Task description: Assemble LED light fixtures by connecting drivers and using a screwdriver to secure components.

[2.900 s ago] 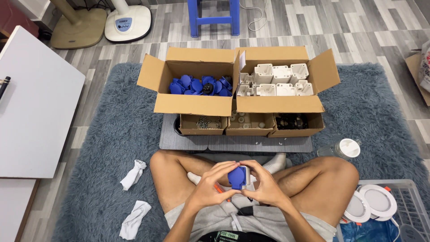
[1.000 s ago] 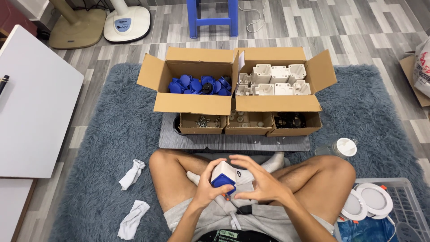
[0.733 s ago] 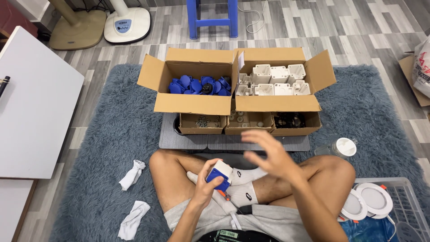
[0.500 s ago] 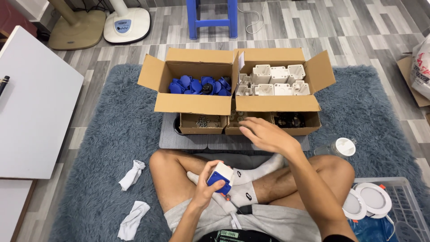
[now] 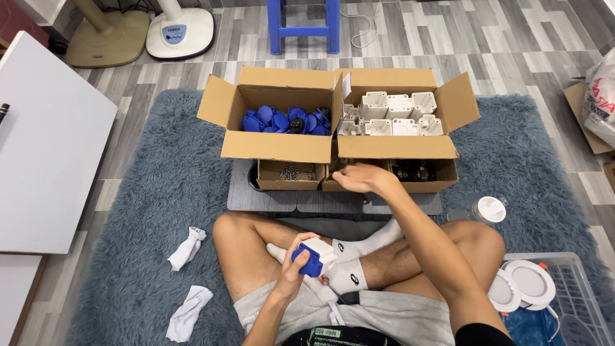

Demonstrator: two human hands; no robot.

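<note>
- The person sits cross-legged on a shaggy grey-blue rug [image 5: 147,192], and the left hand [image 5: 291,272] is wrapped tight around a small part made of a blue plastic cap and a white plastic housing [image 5: 314,257], held just above the lap, near the ankles.
- The right hand [image 5: 362,178] is stretched forward to the small low cardboard tray in the middle [image 5: 339,182]; its fingers curl down at the tray's rim, and I cannot tell whether they are pinched on anything.
- To do this well, I'd judge the held part should be kept steady with its open face up, while the reaching fingers pick out a single small piece rather than a clump.
- Beside that tray sits another low cardboard tray of small metal screws [image 5: 289,173], and behind them a large open cardboard box of blue plastic caps [image 5: 285,120] and a large open cardboard box of white plastic housings [image 5: 394,115].
- The trays rest on a dark grey flat board [image 5: 269,200] laid on the rug.
- Two crumpled white cloths [image 5: 187,247] lie on the rug by the left knee.
- A white worktop [image 5: 45,147] stands to the left; grey wood-pattern flooring [image 5: 512,38] and a blue stool [image 5: 302,25] lie beyond.
</note>
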